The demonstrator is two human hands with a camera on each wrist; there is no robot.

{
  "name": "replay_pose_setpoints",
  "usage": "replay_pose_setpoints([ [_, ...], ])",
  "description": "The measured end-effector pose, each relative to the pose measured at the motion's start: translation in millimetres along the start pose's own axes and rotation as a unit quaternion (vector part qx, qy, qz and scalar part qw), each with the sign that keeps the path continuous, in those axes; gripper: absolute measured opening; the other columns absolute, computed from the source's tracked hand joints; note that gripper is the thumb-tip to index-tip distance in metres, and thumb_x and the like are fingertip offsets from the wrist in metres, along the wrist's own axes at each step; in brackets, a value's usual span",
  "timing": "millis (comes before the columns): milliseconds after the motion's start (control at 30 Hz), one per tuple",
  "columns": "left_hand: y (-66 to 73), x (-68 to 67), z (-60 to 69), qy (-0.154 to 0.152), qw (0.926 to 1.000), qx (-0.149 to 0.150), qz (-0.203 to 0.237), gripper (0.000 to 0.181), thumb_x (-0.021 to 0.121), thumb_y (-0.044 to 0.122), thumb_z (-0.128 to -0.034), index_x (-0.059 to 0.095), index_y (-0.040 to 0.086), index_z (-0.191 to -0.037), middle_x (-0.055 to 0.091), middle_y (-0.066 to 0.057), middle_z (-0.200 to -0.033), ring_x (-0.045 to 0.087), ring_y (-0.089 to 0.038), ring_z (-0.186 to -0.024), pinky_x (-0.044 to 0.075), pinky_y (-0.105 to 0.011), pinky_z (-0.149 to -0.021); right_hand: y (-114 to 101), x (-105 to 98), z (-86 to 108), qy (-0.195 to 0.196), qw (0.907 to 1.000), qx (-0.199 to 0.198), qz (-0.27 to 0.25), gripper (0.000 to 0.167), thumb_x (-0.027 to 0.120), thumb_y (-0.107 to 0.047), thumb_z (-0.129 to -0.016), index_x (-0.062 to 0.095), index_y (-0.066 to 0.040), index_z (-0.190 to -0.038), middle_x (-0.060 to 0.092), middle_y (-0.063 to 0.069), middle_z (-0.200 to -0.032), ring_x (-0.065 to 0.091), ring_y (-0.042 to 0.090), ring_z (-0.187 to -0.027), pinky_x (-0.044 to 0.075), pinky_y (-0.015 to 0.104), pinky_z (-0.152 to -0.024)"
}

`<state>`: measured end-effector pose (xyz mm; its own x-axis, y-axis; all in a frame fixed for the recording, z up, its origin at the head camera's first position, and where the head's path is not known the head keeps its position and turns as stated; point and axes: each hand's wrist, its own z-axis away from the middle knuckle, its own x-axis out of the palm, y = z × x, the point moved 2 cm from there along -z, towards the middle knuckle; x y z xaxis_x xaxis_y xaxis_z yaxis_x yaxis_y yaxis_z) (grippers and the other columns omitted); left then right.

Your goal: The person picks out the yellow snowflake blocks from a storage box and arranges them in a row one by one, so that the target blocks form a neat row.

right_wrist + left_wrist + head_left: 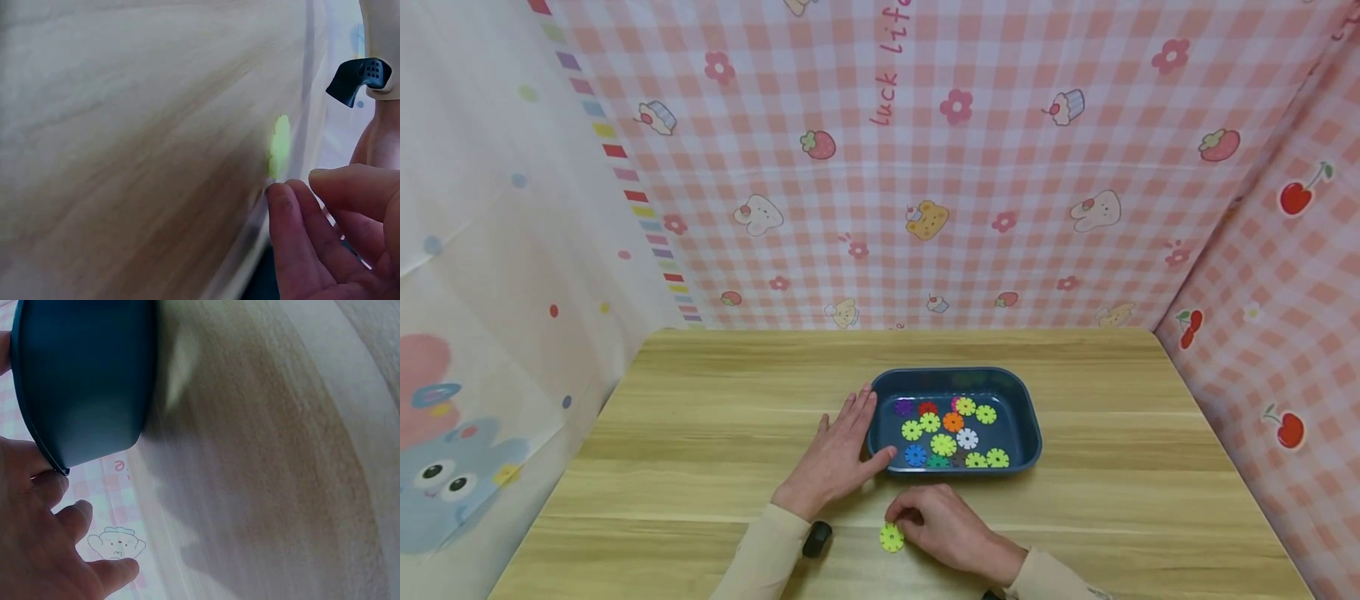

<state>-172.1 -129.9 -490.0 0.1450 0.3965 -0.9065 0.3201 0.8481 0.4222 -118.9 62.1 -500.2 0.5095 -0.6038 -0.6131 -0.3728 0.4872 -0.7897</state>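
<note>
A dark blue tray (1030, 457) stands on the table with several flower-shaped notched discs inside, many of them yellow-green. My left hand (838, 458) rests against the tray's left side. Its thumb lies at the near left corner, and the left wrist view shows fingertips touching the rim. In front of the tray, a yellow-green disc (891, 538) lies on the wood. My right hand (943, 525) is right at that disc, fingers bent. In the right wrist view the fingertips meet the disc's (279, 147) edge, with the thumb apart from them.
The wooden table (700, 467) reaches back to a pink checked cloth wall (880, 192). Cloth also hangs on the left and right sides. Among the discs in the tray are an orange disc (952, 422), a white disc (967, 438) and a blue disc (915, 455).
</note>
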Motion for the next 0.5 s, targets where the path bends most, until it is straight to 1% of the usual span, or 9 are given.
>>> replay_pose_setpoints([
  [133, -0.2, 0.7, -0.4, 0.001, 1.0, -0.001, -0.001, 0.09, 0.054, 0.061, -0.1004, 0.022, 0.008, -0.166, 0.014, -0.004, -0.174, 0.015, -0.028, -0.159, 0.02, -0.068, -0.121, -2.7, -6.3, 5.7, 0.001, 1.0, 0.003, -0.003, 0.013, 0.073, -0.003, -0.092, 0.08, -0.01, -0.101, 0.074, -0.01, -0.092, 0.06, -0.004, -0.079, 0.056, 0.02, -0.075],
  [267, -0.3, 1.4, -0.1, -0.001, 1.0, -0.002, -0.002, 0.09, 0.054, 0.062, -0.1005, 0.021, 0.008, -0.166, 0.013, -0.004, -0.174, 0.015, -0.028, -0.158, 0.02, -0.068, -0.121, -6.6, -19.0, 14.4, 0.001, 0.9999, -0.003, -0.015, 0.013, 0.072, -0.01, -0.096, 0.079, -0.01, -0.107, 0.075, -0.007, -0.097, 0.061, -0.003, -0.083, 0.057, 0.02, -0.079],
  [367, -0.3, 1.6, 0.4, 0.001, 1.0, -0.001, -0.002, 0.091, 0.053, 0.062, -0.1005, 0.021, 0.008, -0.166, 0.013, -0.004, -0.174, 0.015, -0.028, -0.158, 0.02, -0.068, -0.121, -7.8, -30.1, 20.2, 0.014, 0.9993, -0.029, -0.02, 0.015, 0.071, -0.013, -0.099, 0.078, -0.01, -0.112, 0.076, -0.003, -0.104, 0.064, -0.002, -0.088, 0.059, 0.022, -0.083],
  [433, -0.6, 1.8, 0.6, 0.003, 1.0, 0.0, -0.001, 0.091, 0.053, 0.062, -0.1004, 0.021, 0.008, -0.166, 0.013, -0.004, -0.174, 0.015, -0.028, -0.158, 0.02, -0.068, -0.121, -7.8, -37.1, 23.3, 0.033, 0.998, -0.054, -0.006, 0.015, 0.07, -0.016, -0.1, 0.077, -0.013, -0.113, 0.075, -0.003, -0.107, 0.065, 0.0, -0.092, 0.06, 0.024, -0.085],
  [500, -1.2, 2.4, 0.3, 0.006, 1.0, 0.001, 0.0, 0.09, 0.053, 0.062, -0.1003, 0.022, 0.008, -0.166, 0.014, -0.005, -0.173, 0.016, -0.029, -0.158, 0.02, -0.068, -0.121, -7.7, -43.8, 25.4, 0.057, 0.9953, -0.077, 0.015, 0.015, 0.07, -0.02, -0.101, 0.077, -0.017, -0.114, 0.074, -0.006, -0.109, 0.066, 0.001, -0.095, 0.06, 0.027, -0.087],
])
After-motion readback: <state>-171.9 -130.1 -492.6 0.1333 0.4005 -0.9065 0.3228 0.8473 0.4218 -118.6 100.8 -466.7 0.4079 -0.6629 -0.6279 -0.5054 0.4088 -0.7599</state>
